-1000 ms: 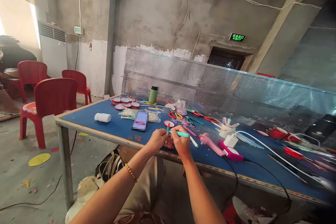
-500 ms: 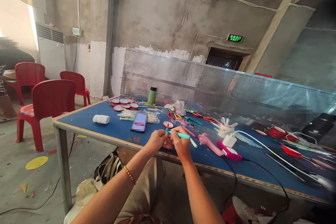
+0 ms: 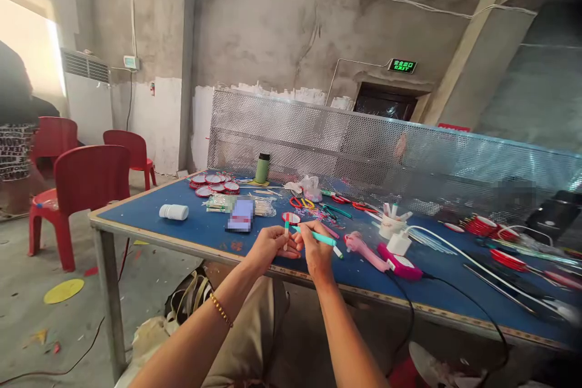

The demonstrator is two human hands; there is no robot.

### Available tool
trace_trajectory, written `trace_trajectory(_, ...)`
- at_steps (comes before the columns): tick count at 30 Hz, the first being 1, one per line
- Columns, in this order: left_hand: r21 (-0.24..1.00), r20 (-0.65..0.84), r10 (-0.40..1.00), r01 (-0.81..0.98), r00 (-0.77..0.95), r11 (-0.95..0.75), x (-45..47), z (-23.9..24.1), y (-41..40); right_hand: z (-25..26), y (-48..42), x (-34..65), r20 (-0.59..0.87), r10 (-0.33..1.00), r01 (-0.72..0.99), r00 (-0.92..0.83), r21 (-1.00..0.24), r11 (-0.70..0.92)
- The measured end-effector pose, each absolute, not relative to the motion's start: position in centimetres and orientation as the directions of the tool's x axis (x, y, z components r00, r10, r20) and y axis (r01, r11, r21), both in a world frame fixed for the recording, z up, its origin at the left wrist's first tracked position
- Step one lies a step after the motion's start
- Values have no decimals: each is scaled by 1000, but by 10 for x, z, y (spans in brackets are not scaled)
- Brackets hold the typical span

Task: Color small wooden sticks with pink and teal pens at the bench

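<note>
My left hand (image 3: 269, 245) is closed on a slim wooden stick (image 3: 286, 231), held upright with red and green at its top end. In my right hand (image 3: 318, 258), pinched like a pen, is a teal marker (image 3: 324, 238). Its tip points left at the coloured part of the stick; whether they touch is too small to tell. Just behind the stick lies a small round red-rimmed disc (image 3: 291, 218) on the blue table (image 3: 182, 233). A white marker with a green end (image 3: 337, 251) lies right of my right hand.
A phone (image 3: 240, 214), a white bottle (image 3: 173, 212), a green flask (image 3: 262, 168) and several red-rimmed discs (image 3: 213, 179) sit to the left. On the right are a pink glue gun (image 3: 367, 253), a magenta box (image 3: 400, 262) with cables, and a cup of markers (image 3: 390, 225). A person (image 3: 16, 109) is at far left.
My right hand and the teal marker have shifted slightly right and down. More of the stick's coloured end shows. At far left, the person appears taller in view.
</note>
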State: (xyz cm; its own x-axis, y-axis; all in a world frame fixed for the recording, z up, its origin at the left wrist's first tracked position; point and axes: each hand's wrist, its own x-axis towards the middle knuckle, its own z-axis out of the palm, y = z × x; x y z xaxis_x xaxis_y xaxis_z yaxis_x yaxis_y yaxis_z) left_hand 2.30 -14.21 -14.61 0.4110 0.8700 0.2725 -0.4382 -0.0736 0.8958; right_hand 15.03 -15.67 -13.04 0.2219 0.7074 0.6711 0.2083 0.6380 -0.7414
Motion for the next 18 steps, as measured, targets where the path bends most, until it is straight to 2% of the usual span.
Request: trace_trajectory(18,926,277,893,-347,356,-149,30,-154,-138,-136,-159,150,713,692,392,113,-672,628)
